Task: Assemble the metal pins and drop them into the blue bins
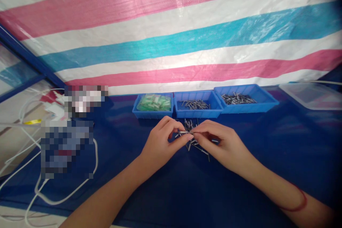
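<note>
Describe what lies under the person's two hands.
A scatter of short grey metal pins on the blue table cover; the left hand and right hand hide part of it.

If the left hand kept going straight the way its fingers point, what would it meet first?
The fingertips of the right hand: they face the left hand just over the loose metal pins, and both grips seem to pinch the same small pin, with hardly any gap. Depth is unclear.
</note>
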`<state>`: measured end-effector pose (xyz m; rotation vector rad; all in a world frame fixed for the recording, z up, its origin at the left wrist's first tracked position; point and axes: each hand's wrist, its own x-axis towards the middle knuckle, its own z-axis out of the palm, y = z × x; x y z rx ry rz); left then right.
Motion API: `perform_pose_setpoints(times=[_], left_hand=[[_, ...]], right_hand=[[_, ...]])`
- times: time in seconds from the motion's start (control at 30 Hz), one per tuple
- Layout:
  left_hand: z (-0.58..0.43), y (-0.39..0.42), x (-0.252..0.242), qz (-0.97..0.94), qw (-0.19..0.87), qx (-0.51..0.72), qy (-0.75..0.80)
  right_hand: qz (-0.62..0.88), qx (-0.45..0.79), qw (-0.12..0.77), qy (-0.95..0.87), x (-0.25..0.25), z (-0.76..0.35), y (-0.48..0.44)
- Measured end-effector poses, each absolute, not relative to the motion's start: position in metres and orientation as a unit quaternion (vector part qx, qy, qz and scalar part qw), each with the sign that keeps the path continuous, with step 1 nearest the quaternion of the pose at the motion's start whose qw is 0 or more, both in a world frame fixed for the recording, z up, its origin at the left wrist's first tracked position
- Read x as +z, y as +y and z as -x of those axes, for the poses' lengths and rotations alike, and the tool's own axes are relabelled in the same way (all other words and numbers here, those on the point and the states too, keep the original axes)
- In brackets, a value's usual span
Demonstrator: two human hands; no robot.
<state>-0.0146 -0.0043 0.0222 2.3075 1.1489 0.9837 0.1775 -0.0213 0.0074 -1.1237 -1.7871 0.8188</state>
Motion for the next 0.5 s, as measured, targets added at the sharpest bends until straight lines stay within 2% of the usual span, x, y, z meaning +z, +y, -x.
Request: perform_pose_setpoints(times=[0.07,0.27,0.5], left_hand=[[0.017,-0.003,0.026,-0.828,0.192,0.314,0.423],[0.042,0.007,0.041,-0.868,0.161,0.113,0.456],[0.068,0.014,0.037,-0.852,0.21,-0.002,0.48]], right_hand=[[0.481,0.375,0.454,-0.649,0.006,-0.179,-0.017],[0.513,0.45,0.639,-0.354,0.006,-0.208,0.012],[0.51,0.454,0.68,-0.268,0.016,-0.245,0.027]])
